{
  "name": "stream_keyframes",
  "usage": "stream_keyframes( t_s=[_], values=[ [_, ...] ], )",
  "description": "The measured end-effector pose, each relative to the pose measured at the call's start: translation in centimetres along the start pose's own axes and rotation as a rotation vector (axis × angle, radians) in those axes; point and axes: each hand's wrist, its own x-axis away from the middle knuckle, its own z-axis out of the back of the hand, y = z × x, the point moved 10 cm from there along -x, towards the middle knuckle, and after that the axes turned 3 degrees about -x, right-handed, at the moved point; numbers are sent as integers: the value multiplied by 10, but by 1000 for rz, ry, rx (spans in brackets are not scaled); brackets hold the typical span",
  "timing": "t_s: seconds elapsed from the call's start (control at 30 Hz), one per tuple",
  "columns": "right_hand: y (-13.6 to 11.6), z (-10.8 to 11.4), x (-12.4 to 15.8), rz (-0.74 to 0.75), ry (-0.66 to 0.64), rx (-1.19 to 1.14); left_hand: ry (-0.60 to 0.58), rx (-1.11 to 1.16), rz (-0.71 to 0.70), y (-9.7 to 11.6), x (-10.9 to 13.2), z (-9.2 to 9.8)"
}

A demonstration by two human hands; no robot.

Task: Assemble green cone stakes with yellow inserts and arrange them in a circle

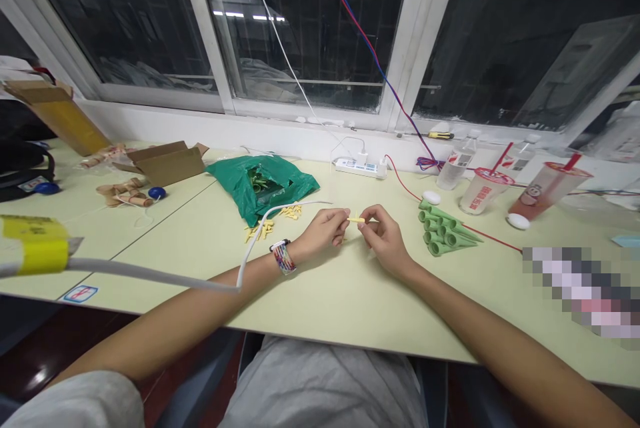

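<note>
Between my two hands a small yellow plastic piece (355,219) lies level above the table, pinched at both ends. My left hand (324,229), with a colourful watch strap (283,257) at the wrist, closes thumb and fingers on its left end. Thumb and forefinger of my right hand (384,239) grip the right end. Left of my left hand lie small yellow pieces in two loose heaps, one nearer (259,231) and one farther (291,212). A bundle of green cones (446,229) rests on the table to the right of my right hand.
Behind the yellow heaps sits an open green plastic bag (263,185). A white cable (165,273) crosses over my left forearm. Farther back are a power strip (360,167), drink cups (486,191) and a bottle (457,161). Wooden toys (123,193) and a cardboard box (167,163) stand left.
</note>
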Motion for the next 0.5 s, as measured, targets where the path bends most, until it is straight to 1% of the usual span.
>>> stream_keyframes(
  t_s=[0.1,0.17,0.27,0.37,0.5],
  values=[
    [2,0,0,-8,7,11,16,13,-32,4,1,2],
    [4,0,0,-20,13,19,5,49,-63,7,2,2],
    [6,1,0,-30,20,25,-8,43,-81,9,3,0],
    [4,1,0,-20,16,35,30,10,-75,6,2,4],
    [2,1,0,5,11,36,95,-117,-86,4,1,11]
  ],
)
